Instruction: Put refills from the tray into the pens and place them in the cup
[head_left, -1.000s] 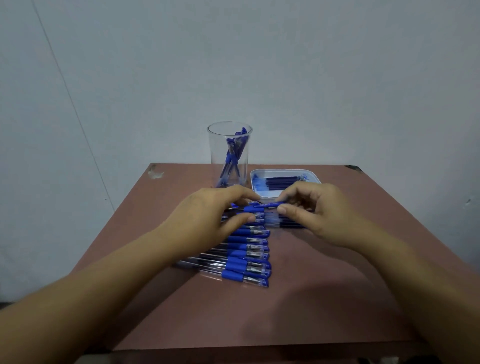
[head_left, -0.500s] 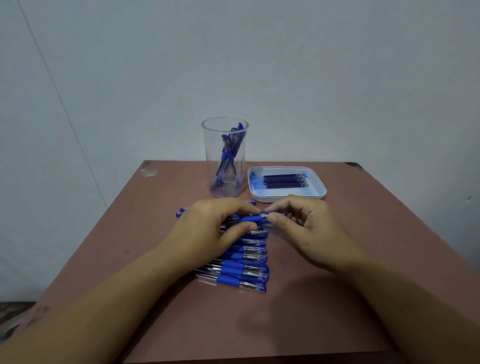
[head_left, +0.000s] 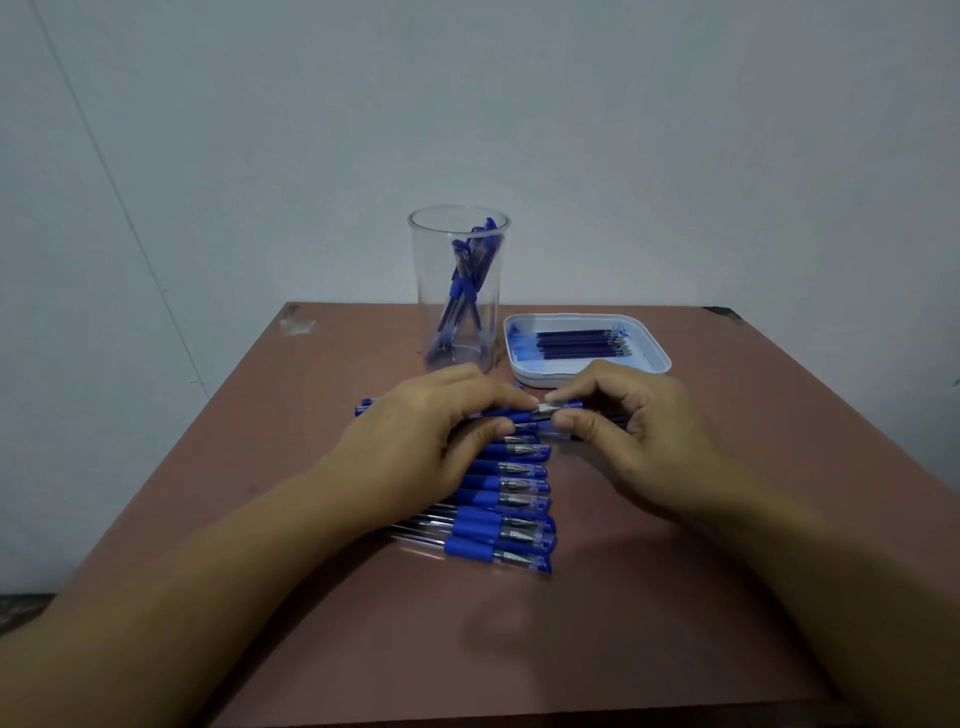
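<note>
Cup: a tall clear plastic cup (head_left: 457, 291) stands upright at the far middle of the table (head_left: 675, 597), just left of the tray.
In the cup: a few blue pens (head_left: 470, 270) lean together, their upper ends against the right side of the rim. The exact number cannot be told.
Tray: a shallow white tray (head_left: 587, 378) with rounded corners lies flat just right of the cup, beyond the right hand.
In the tray: a small bundle of dark blue refills (head_left: 579, 344) lies side by side, with the tips to the right. The tray floor has blue smears at its left end.
Held pen: a blue pen (head_left: 519, 413) lies level between both hands, above the far end of the row and in front of the tray.
Left hand: the left hand (head_left: 431, 436) pinches the pen's blue grip section between thumb and forefinger.
Right hand: the right hand (head_left: 634, 421) pinches the pen's silver tip end between thumb and forefinger, with the other fingers curled.
Row of pens: more clear-barrelled pens (head_left: 509, 501) with blue grips lie side by side on the table, tips to the right. The left hand partly covers them.
</note>
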